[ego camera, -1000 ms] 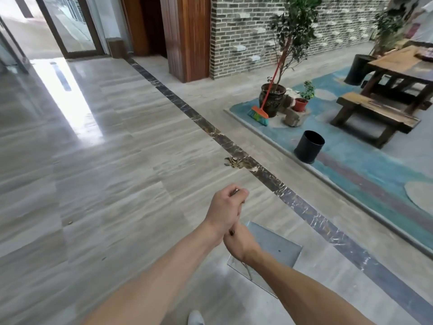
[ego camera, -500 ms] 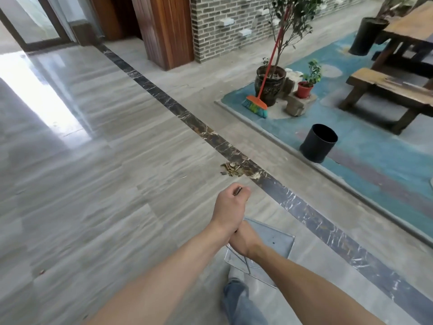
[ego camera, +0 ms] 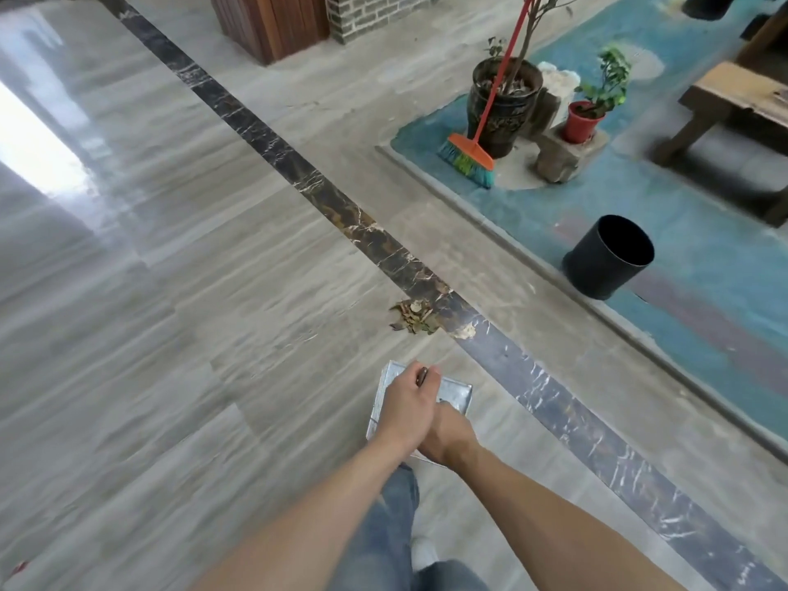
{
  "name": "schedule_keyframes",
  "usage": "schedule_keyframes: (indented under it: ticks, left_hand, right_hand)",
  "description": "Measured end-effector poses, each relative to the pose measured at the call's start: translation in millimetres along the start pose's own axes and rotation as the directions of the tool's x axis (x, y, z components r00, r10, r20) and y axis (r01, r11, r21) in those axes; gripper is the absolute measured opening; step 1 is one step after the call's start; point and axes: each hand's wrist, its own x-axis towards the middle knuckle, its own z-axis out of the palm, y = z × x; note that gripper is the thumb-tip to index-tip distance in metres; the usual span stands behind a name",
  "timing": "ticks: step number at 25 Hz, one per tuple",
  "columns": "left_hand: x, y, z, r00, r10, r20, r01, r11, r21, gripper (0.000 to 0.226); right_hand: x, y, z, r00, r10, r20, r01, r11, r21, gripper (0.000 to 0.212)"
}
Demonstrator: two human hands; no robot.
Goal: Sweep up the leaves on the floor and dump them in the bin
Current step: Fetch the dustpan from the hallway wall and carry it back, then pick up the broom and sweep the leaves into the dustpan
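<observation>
A small pile of dry leaves lies on the grey floor beside the dark marble strip. Just short of it hangs a metal dustpan, mostly hidden under my hands. My left hand is closed around the top of the dustpan's upright handle. My right hand grips the same handle just below it. A black bin stands open on the blue floor to the right. A broom with a red stick and orange head leans against a dark plant pot.
A raised stone kerb separates the grey floor from the blue area. There stand the big dark plant pot, a small red pot on a stone, and a wooden bench. A wooden pillar rises behind.
I have walked toward the leaves; the pile, bin and broom are closer and larger in view. Both hands kept their hold on the dustpan handle, and the pan now hangs nearer the pile.
</observation>
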Motion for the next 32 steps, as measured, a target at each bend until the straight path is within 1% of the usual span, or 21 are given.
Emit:
schedule_keyframes:
  ticks: [4,6,10,12,15,17,20,23,24,26,28,30,32]
  left_hand:
    - [115,-28,12,0.998,-0.060,0.030,0.057,0.994,0.096,0.038]
    - [162,-38,18,0.996,-0.083,0.028,0.078,0.988,0.131,0.037]
    - [241,-57,21,0.994,-0.106,0.011,0.103,0.984,0.146,0.037]
    - [275,-70,23,0.990,-0.144,-0.006,0.144,0.981,0.131,0.039]
    - [308,-89,19,0.974,-0.221,-0.041,0.224,0.970,0.098,0.038]
    - [323,-94,24,0.965,-0.262,-0.032,0.263,0.960,0.092,0.040]
    - [331,-86,38,0.959,-0.282,-0.026,0.282,0.948,0.148,0.040]
    - [318,-82,45,0.953,-0.300,-0.050,0.303,0.924,0.232,0.036]
    - [309,-82,43,0.951,-0.301,-0.071,0.308,0.908,0.283,0.035]
    - [293,-82,40,0.951,-0.297,-0.090,0.308,0.864,0.398,0.037]
    - [285,-76,39,0.930,-0.353,-0.107,0.359,0.801,0.479,0.037]
    - [288,-72,40,0.873,-0.474,-0.113,0.453,0.704,0.546,0.034]
    - [294,-61,42,0.777,-0.610,-0.155,0.570,0.577,0.584,0.026]
  right_hand:
    - [106,17,-1,0.991,0.112,0.079,-0.111,0.994,-0.016,0.032]
    - [152,23,-3,0.985,0.148,0.094,-0.149,0.989,0.007,0.032]
    - [229,31,-11,0.974,0.159,0.161,-0.160,0.987,-0.007,0.031]
    - [256,34,-14,0.963,0.183,0.197,-0.188,0.982,0.007,0.031]
    - [278,34,-15,0.955,0.172,0.243,-0.182,0.983,0.021,0.032]
    - [291,43,-19,0.950,0.152,0.273,-0.155,0.988,-0.009,0.034]
    - [305,61,-28,0.935,0.109,0.338,-0.110,0.994,-0.016,0.036]
    - [308,89,-44,0.894,0.052,0.444,-0.079,0.996,0.041,0.039]
    - [307,100,-51,0.882,0.063,0.467,-0.101,0.993,0.057,0.042]
    - [304,128,-76,0.875,0.110,0.471,-0.173,0.981,0.093,0.048]
    - [303,159,-103,0.885,0.141,0.443,-0.223,0.965,0.139,0.045]
    - [304,189,-138,0.900,0.169,0.403,-0.253,0.953,0.165,0.042]
    - [302,216,-178,0.910,0.186,0.370,-0.256,0.956,0.147,0.044]
